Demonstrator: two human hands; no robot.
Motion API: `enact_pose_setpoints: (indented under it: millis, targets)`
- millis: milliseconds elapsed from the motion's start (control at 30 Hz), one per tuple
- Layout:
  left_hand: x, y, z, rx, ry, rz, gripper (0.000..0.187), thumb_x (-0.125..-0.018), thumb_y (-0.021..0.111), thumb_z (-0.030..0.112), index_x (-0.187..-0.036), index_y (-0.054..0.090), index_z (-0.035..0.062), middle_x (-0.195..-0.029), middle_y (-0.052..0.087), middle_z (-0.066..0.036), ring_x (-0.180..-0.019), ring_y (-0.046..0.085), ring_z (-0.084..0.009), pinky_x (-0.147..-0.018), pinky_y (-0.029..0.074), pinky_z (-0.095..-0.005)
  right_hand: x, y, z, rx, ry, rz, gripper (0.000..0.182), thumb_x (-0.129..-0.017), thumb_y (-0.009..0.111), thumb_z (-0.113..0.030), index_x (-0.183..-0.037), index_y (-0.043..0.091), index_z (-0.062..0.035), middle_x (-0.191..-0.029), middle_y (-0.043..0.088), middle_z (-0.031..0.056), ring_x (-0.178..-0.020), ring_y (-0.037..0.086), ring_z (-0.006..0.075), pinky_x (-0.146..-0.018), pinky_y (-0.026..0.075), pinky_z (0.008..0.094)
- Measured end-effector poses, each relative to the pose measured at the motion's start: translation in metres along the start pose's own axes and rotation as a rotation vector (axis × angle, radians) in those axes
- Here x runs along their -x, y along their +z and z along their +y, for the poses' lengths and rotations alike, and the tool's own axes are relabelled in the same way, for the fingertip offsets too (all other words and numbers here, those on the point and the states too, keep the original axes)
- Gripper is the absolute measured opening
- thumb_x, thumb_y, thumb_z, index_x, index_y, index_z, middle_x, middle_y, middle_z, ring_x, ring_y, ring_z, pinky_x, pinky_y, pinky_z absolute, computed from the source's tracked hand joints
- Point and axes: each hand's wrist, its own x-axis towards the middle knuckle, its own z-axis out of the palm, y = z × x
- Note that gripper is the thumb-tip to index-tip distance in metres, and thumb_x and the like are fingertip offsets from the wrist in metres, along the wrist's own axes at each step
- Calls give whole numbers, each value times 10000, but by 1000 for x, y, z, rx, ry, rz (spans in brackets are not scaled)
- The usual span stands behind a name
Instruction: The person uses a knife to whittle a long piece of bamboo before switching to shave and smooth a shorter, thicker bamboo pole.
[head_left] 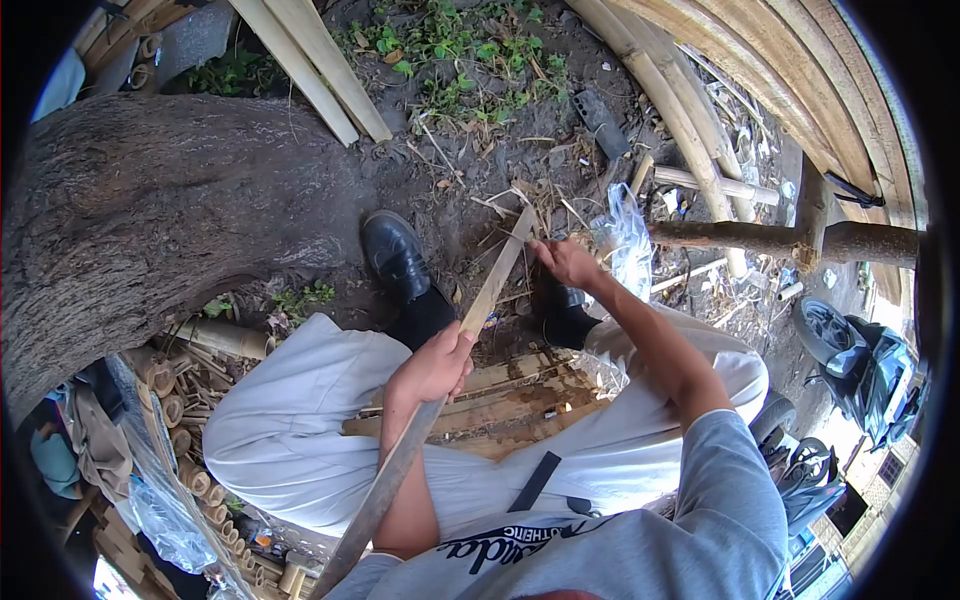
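My left hand (432,368) is closed around a long bamboo slat (492,288). The slat runs slantwise from beside my left upper arm, over my forearm, to a far end above the ground between my shoes. Close to that far end, on its right side, is my right hand (568,263), its fingers curled together. Whatever those fingers grip is too small or hidden to make out. Beneath the slat lie wooden planks (480,410) between my legs. A black shoe (394,255) stands left of the slat; the other shoe is partly behind my right hand.
A thick tree trunk (180,200) fills the left side. Stacked bamboo poles (205,485) lie at lower left. Two pale slats (315,65) lean at the top. Clear plastic (630,245) and a horizontal wooden pole (760,238) are on the right, with a motorbike (850,360) beyond.
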Motion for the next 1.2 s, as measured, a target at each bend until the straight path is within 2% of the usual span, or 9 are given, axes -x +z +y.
enact_pose_setpoints:
  millis: [300,467,567,700,733,867,933,1000,1200]
  targets:
    - [4,5,6,-90,-27,10,303,-1129,386,344,-1267,493,96,-767,481,19,-519,447,-64,-461,416,-267,-20,-2,41,91,345,40,541,-1097,357,-475,-1041,676,-41,-938,683,305,-896,657,526,-778,518,605]
    - [14,15,20,42,22,-27,384,-1122,389,422,-1315,496,108,-766,501,14,-505,439,-62,-457,400,-249,-1,-11,20,-4,113,451,594,-1107,330,-461,-991,651,25,-873,663,329,-799,613,558,-745,462,645]
    - [15,20,24,171,86,-86,459,-1111,369,501,-1237,522,86,-754,518,8,-488,437,-71,-451,394,-253,13,-31,9,-92,274,580,603,-1117,292,-434,-981,679,8,-880,655,344,-870,633,545,-769,492,615]
    - [11,22,19,306,144,-163,582,-1096,310,596,-1126,544,63,-740,537,-5,-473,440,-82,-448,395,-261,25,-45,-15,-810,765,470,849,-983,472,-717,-922,730,89,-608,590,190,-568,633,302,-587,478,458]
    - [13,23,18,301,146,-166,582,-1096,310,596,-1126,544,63,-740,537,-5,-473,440,-82,-448,395,-261,36,-60,-55,-940,735,493,764,-941,585,-695,-895,694,60,-470,383,0,-378,370,136,-405,294,358]
    - [21,31,19,244,197,-167,632,-1089,287,627,-1096,557,56,-745,544,-15,-475,449,-90,-455,409,-262,52,-80,-129,-798,766,425,592,-950,642,-581,-812,670,-5,-482,386,-6,-379,358,134,-389,258,328]
    - [25,34,19,212,224,-184,645,-1084,284,641,-1097,556,56,-743,543,-18,-478,457,-93,-458,418,-263,47,-73,-136,-948,751,469,565,-838,768,-524,-703,649,12,-545,482,19,-451,491,176,-418,378,371]
    - [30,32,16,301,184,-221,826,-1037,239,734,-1374,495,24,-807,620,-80,-456,511,-116,-425,430,-238,38,-66,-139,-1048,744,520,453,-880,738,-436,-683,582,-58,-534,422,-10,-421,402,147,-408,296,346]
    - [14,-4,11,547,249,-342,1017,-865,217,934,-1205,546,35,-763,694,-183,-538,692,-269,-452,568,-349,42,-67,-193,-1386,617,637,374,-961,634,-326,-669,525,-119,-533,332,-51,-391,302,102,-391,208,310]
